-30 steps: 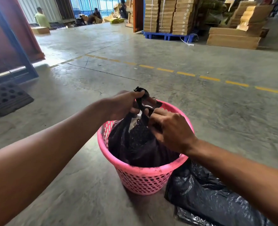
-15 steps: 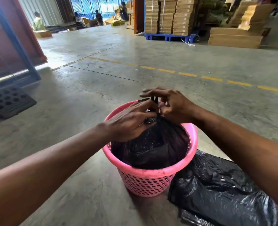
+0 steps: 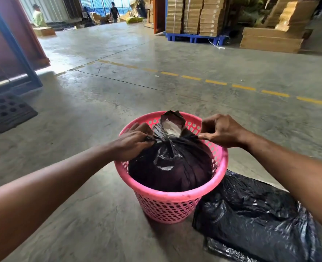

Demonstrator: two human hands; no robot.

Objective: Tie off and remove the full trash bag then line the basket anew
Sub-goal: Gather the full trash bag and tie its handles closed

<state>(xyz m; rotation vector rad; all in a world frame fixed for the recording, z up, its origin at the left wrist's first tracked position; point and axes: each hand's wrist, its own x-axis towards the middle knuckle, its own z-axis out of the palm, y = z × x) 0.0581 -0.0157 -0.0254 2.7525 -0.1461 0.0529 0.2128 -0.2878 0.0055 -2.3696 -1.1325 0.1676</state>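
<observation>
A pink perforated basket stands on the concrete floor and holds a full black trash bag. The bag's neck is gathered into a knot at the top, with a flared tuft of plastic above it. My left hand grips one end of the bag's neck on the left side of the knot. My right hand pinches the other end on the right side. The two ends are stretched apart and taut. A second black bag lies crumpled flat on the floor, touching the basket's right side.
A dark perforated mat lies at the left beside a blue frame post. A dashed yellow line crosses the floor. Stacked cardboard on a blue pallet stands far behind. People move at the far doorway.
My hands have moved from together over the bag's neck to apart on either side, pulling the ends outward. The knot has closed down onto the bag.
</observation>
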